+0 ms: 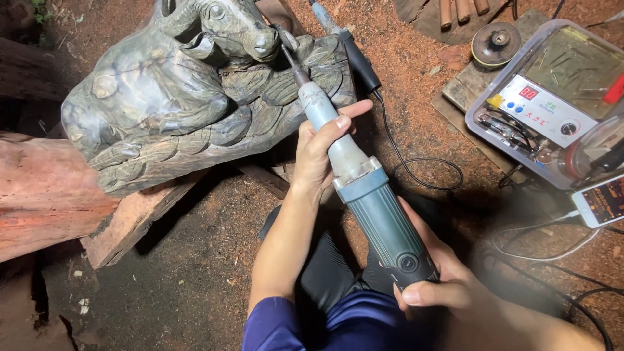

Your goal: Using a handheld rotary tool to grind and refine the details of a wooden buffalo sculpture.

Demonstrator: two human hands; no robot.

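Observation:
A grey-green power die grinder [370, 201] runs diagonally from lower right to upper left. My left hand [318, 153] wraps its pale front neck, thumb on top. My right hand [442, 286] grips the dark rear of the body. The thin bit at the tool's tip [289, 58] touches a dark wooden carving of a horned animal [188, 91], just below the animal's muzzle. The carving rests tilted on reddish wood pieces.
A reddish log [45, 195] and plank [140, 218] lie at left. A clear-cased control box with a red display [543, 110], a phone [601, 201], a grinding disc [495, 42], a second tool [354, 55] and black cables [416, 162] sit on sawdust-covered ground.

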